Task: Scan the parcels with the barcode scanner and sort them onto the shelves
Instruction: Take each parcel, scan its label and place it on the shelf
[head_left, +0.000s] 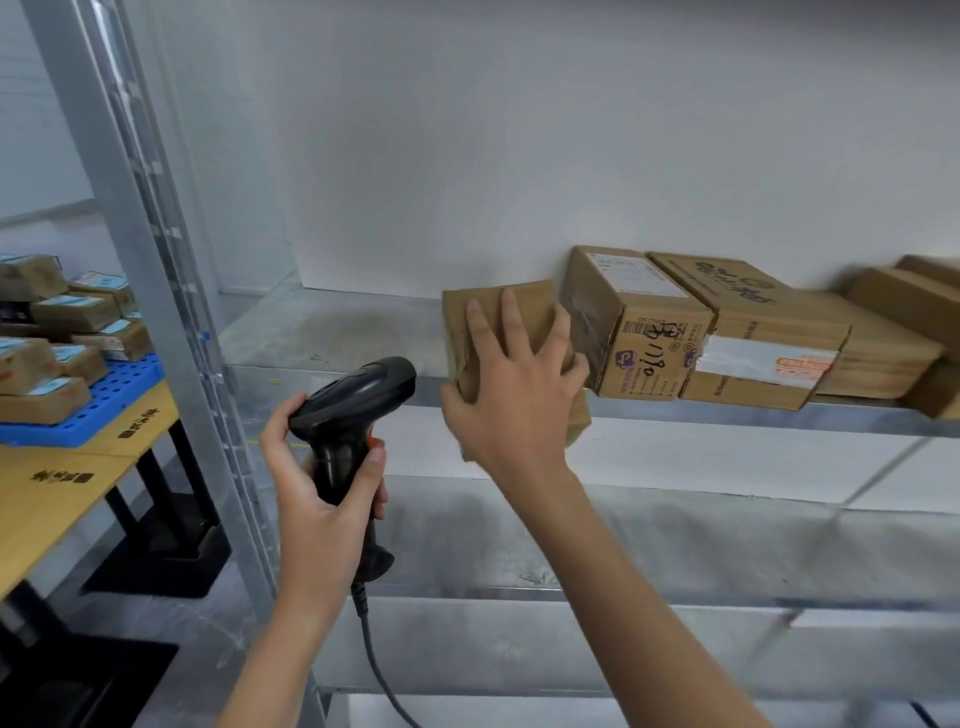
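That brown parcel (498, 332) looks light and a bit squashy to me; the cardboard or paper skin is creased and one hand moves it fine, so I'd guess nothing heavy inside; best hold is probably just what's happening, palm over the top face with fingers wrapped on the side edges; surface looks matte, so not slippery. It's plain tan, wrinkled, no label visible from here; its near end hangs over the front lip of the metal shelf (332, 332), the far end already on it, just left of the row of cardboard boxes (644, 327) and about touching the nearest one. The right hand (511, 395) has fingers spread over the parcel top, thumb hooked round its left edge, so it's gripping it. The left hand (324, 483) is wrapped round the handle of the black barcode scanner (353, 410), held low and left of the parcel, cable dangling down. More parcels sit on a blue tray (111, 402) far left.
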